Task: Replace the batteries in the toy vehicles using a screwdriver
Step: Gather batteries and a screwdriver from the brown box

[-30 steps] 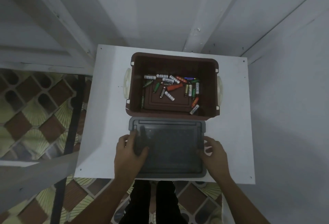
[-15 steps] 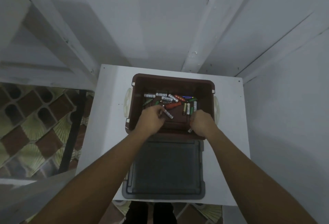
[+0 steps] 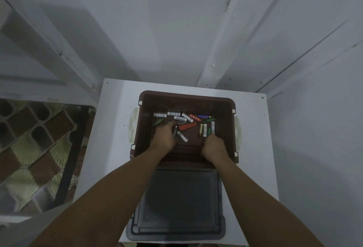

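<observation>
- Head view: you are reaching both hands into the brown bin (image 3: 186,97). It is standing open on the white table (image 3: 117,128), with its grey lid (image 3: 180,207) lying just in front of it on your side.
- Your left hand (image 3: 164,138) is dipping among the loose batteries (image 3: 204,129) at the bin's left-centre with its fingers curled downward. I cannot tell whether they are pinching a cell.
- Your right hand (image 3: 213,146) is working at the near right corner. Its fingers are bending out of sight, so I cannot tell what it has hold of.
- An orange-handled tool, judged to be the screwdriver (image 3: 187,127), is lying on the bin floor just beyond your left hand, and neither hand is gripping it.
- No toy vehicle is showing. Judgement: you are only gathering supplies, and unscrewing, swapping cells and refastening are all remaining.
</observation>
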Demonstrator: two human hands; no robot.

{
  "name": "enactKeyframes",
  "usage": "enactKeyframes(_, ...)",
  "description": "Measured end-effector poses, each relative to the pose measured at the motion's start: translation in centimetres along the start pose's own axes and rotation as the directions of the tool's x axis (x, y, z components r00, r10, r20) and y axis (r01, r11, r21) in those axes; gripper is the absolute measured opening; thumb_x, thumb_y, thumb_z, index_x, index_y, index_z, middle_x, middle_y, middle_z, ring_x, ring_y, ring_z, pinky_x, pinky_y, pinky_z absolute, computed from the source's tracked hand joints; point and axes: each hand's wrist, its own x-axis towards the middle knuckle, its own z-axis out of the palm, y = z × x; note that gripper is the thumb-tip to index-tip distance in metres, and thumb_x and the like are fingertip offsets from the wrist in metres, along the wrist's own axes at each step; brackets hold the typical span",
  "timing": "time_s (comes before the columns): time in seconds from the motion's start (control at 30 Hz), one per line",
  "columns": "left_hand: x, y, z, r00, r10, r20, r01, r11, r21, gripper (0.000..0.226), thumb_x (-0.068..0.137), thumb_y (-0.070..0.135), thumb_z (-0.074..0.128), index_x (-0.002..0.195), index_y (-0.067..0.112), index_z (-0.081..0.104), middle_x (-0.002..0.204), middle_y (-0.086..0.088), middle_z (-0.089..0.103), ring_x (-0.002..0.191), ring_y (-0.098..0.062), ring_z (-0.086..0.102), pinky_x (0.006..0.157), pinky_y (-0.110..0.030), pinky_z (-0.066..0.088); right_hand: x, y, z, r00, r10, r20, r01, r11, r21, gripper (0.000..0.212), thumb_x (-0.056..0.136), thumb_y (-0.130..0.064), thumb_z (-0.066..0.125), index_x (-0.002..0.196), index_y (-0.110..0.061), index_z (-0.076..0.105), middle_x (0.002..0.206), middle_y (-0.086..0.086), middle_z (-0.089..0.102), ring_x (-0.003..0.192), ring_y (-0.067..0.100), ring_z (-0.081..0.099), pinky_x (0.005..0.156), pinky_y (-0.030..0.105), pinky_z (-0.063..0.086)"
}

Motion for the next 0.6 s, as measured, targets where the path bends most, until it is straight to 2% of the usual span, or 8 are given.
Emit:
enactKeyframes(0.1,0.5,0.0,0.0,1.000,0.004,0.024,-0.005,0.999,0.049,0.046,0.082,0.004,0.070,0.126,0.016,0.062,0.116,-0.016,0.068,0.108,-0.034,0.062,0.098,-0.034,0.047,0.5,-0.1,0.1,0.999,-0.021,-0.037,0.021,1.000,0.000,0.034,0.085,-0.005,0.067,0.119,-0.001,0.060,0.116,0.018,0.064,0.106,0.031,0.064,0.087,0.031,0.051)
enactKeyframes(0.17,0.7,-0.2,0.1,0.999,-0.009,0.032,0.007,0.998,0.069,0.037,0.082,0.005,0.070,0.117,0.015,0.065,0.112,-0.015,0.068,0.105,-0.034,0.063,0.094,-0.034,0.048,0.9,-0.2,0.2,0.996,-0.059,-0.067,0.060,0.998,0.015,0.041,0.082,-0.009,0.074,0.120,-0.003,0.059,0.117,0.017,0.063,0.107,0.031,0.063,0.089,0.031,0.051)
enactKeyframes(0.27,0.8,-0.2,0.0,1.000,-0.011,0.028,0.009,0.998,0.067,0.027,0.079,0.003,0.070,0.104,0.013,0.065,0.101,-0.015,0.068,0.097,-0.033,0.063,0.085,-0.032,0.049,1.3,-0.4,0.4,0.990,-0.100,-0.099,0.100,0.995,0.004,0.034,0.084,-0.008,0.070,0.117,-0.002,0.059,0.119,0.018,0.060,0.108,0.030,0.060,0.090,0.030,0.048)
enactKeyframes(0.37,0.7,-0.2,-0.1,1.000,-0.005,0.007,0.005,0.999,0.034,0.021,0.077,0.003,0.070,0.094,0.012,0.062,0.087,-0.011,0.065,0.090,-0.033,0.064,0.077,-0.030,0.047,1.4,-0.6,0.0,0.988,-0.131,-0.087,0.131,0.991,-0.004,0.038,0.085,-0.011,0.071,0.120,-0.004,0.058,0.123,0.018,0.056,0.112,0.032,0.056,0.095,0.031,0.046)
enactKeyframes(0.47,0.3,0.3,-0.6,1.000,-0.028,0.003,0.028,0.999,-0.025,0.027,0.075,0.005,0.074,0.084,0.016,0.050,0.075,-0.003,0.056,0.083,-0.032,0.061,0.068,-0.027,0.039,1.2,-0.4,-0.2,0.981,-0.190,-0.047,0.189,0.981,-0.033,0.033,0.086,-0.007,0.066,0.119,-0.010,0.061,0.134,0.018,0.043,0.114,0.034,0.055,0.102,0.032,0.044)
enactKeyframes(0.6,0.0,0.9,-0.6,0.999,-0.043,0.005,0.043,0.994,-0.104,0.036,0.073,0.008,0.079,0.091,0.015,0.048,0.073,0.004,0.052,0.071,-0.017,0.051,0.063,-0.023,0.036,1.0,-0.2,-0.2,0.968,-0.251,-0.011,0.249,0.965,-0.085,0.023,0.086,-0.006,0.062,0.108,-0.016,0.060,0.134,0.012,0.037,0.108,0.033,0.056,0.096,0.029,0.044)
